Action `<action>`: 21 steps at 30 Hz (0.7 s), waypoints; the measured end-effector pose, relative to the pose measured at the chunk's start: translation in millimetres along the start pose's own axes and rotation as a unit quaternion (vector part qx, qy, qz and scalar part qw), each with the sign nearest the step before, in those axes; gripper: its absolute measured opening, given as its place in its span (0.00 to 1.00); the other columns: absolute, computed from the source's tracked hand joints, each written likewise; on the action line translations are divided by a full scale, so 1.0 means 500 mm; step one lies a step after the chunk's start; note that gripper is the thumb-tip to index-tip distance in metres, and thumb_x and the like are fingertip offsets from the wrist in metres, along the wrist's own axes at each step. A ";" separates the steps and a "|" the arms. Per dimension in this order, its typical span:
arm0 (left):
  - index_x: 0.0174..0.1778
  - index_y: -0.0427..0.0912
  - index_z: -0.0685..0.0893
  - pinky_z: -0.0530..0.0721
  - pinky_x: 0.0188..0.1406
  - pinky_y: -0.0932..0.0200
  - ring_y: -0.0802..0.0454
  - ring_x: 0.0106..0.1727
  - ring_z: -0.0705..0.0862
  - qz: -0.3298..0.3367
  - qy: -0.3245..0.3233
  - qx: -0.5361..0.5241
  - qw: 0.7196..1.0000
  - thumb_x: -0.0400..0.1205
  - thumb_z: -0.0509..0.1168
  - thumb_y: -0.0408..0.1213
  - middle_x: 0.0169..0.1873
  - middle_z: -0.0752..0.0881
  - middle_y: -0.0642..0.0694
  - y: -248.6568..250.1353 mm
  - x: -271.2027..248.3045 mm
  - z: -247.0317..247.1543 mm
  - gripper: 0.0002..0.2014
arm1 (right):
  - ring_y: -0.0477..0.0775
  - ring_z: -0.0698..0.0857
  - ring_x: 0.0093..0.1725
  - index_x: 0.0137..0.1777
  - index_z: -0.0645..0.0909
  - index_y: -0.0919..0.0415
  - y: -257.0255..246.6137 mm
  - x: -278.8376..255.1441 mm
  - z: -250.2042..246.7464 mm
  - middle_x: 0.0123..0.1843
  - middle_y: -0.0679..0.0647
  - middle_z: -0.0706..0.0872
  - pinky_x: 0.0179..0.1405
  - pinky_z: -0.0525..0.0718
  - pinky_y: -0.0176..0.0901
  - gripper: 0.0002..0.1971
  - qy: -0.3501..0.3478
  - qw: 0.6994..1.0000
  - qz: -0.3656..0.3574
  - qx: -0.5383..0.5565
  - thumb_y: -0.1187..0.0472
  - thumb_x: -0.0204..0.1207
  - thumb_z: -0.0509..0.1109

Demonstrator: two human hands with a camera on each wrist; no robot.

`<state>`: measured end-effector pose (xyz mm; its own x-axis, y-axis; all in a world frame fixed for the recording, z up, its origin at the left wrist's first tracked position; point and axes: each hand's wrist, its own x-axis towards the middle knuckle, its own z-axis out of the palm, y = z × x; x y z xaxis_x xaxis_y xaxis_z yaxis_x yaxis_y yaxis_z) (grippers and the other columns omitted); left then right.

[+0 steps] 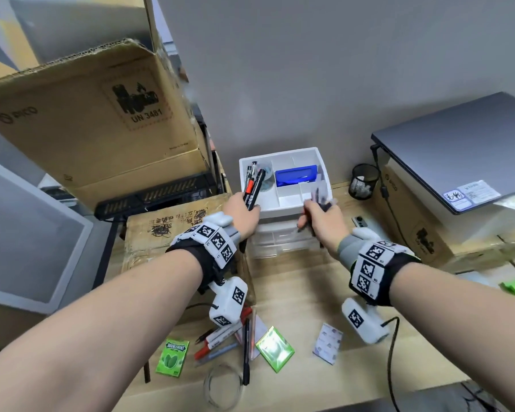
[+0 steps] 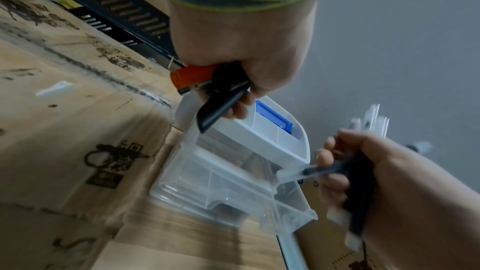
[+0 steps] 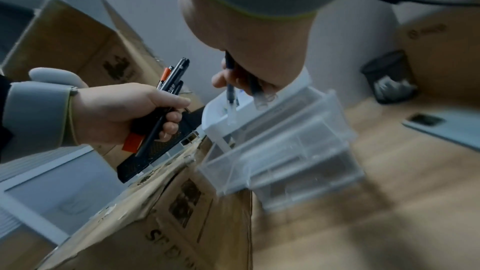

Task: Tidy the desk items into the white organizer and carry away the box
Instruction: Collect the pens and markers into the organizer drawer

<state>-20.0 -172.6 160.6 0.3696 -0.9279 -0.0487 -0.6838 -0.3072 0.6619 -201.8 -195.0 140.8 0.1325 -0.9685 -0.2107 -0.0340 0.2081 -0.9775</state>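
From the head view, the left hand (image 1: 244, 211) grips a bundle of markers (image 1: 254, 188) at the white organizer (image 1: 283, 203)'s 9 o'clock edge; the right hand (image 1: 321, 221) clutches pens (image 1: 318, 197) at its 4 o'clock corner. Loose pens (image 1: 229, 340) lie on the bench (image 1: 304, 292) at 6 o'clock.

The left wrist view shows fingers (image 2: 237, 108) curled round an orange-and-black marker (image 2: 193, 77).

The right wrist view shows clear-capped pens (image 3: 231, 98) pinched above the organizer's rim.

A plain grey wall (image 1: 324, 69) rises behind the light wooden tabletop (image 1: 304, 292), with stacked cardboard cartons (image 1: 81, 114) and a black vented unit (image 1: 155, 193) at the left, a black mesh pen cup (image 1: 364, 181) and a closed grey laptop (image 1: 458, 144) at the right.
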 end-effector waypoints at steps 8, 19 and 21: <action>0.40 0.43 0.78 0.70 0.32 0.57 0.48 0.34 0.77 0.013 0.049 -0.033 0.998 0.79 0.68 0.42 0.31 0.79 0.50 -0.012 0.023 -0.041 0.08 | 0.62 0.86 0.49 0.46 0.82 0.51 0.064 0.081 0.057 0.45 0.55 0.90 0.38 0.73 0.46 0.18 -0.094 0.833 -0.201 -0.507 0.38 0.81 0.62; 0.43 0.46 0.77 0.65 0.25 0.72 0.67 0.31 0.73 0.067 -0.005 0.039 0.997 0.81 0.70 0.42 0.30 0.76 0.57 -0.036 0.012 -0.004 0.07 | 0.57 0.85 0.40 0.46 0.84 0.52 0.110 0.145 0.080 0.41 0.51 0.88 0.39 0.81 0.44 0.30 -0.205 0.719 -0.176 -0.641 0.24 0.70 0.62; 0.46 0.47 0.79 0.64 0.26 0.73 0.66 0.32 0.74 0.068 -0.006 0.045 0.997 0.81 0.70 0.43 0.31 0.77 0.57 -0.033 0.014 0.004 0.07 | 0.57 0.84 0.40 0.46 0.82 0.52 0.100 0.145 0.082 0.41 0.51 0.87 0.38 0.78 0.43 0.28 -0.222 0.701 -0.182 -0.653 0.26 0.72 0.63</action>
<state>-7.3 -174.6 147.9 0.2620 -0.9647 0.0272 -0.7813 -0.1955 0.5928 -153.5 -249.3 76.1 0.6525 -0.7273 -0.2131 -0.7578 -0.6246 -0.1886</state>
